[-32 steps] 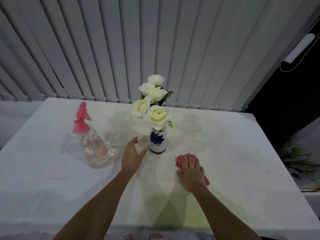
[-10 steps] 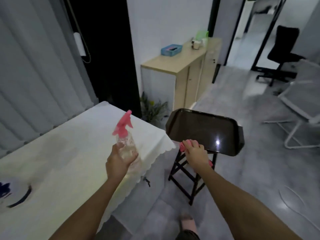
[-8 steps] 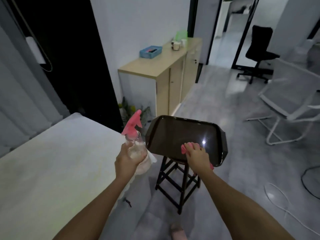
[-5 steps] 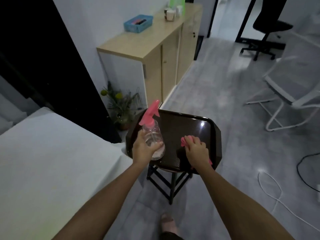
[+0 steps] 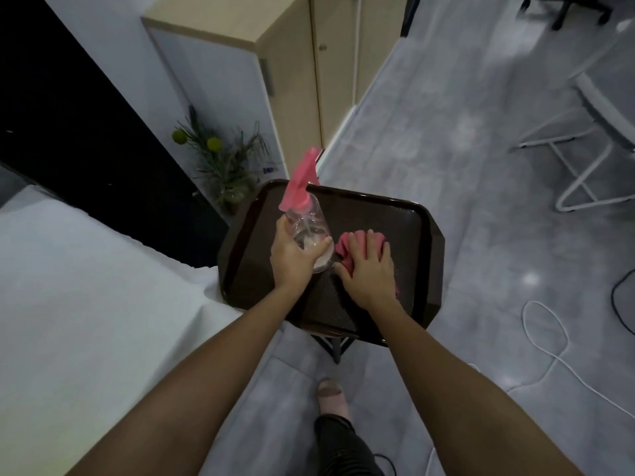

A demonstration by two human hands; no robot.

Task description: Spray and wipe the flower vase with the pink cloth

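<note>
Setting the spray bottle (image 5: 307, 231) and pink cloth (image 5: 347, 250) down on the dark brown tray (image 5: 417, 286) appears to be the step in hand. Left hand (image 5: 292, 259): wrapped around the clear lower body of the bottle, pink trigger head uppermost, base low over the tray; contact with the tray cannot be confirmed. Keep upright, lower until the base seats flat, then open the fingers. Right hand (image 5: 369, 269): spread flat, palm down, pressing the bunched cloth onto the tray just beside the bottle; lift straight up to leave the cloth lying there. Flower vase: not in view, so wipe result cannot be checked. Nearest obstacles: white-covered table (image 5: 86, 286), its corner touching or overlapping the tray's left edge; a foot (image 5: 331, 396) on the floor below; a white cable (image 5: 546, 348) looped at right. Farther off: potted plant (image 5: 223, 159), wooden cabinet (image 5: 292, 63), white chair frame (image 5: 580, 159), all well apart from the tray.
</note>
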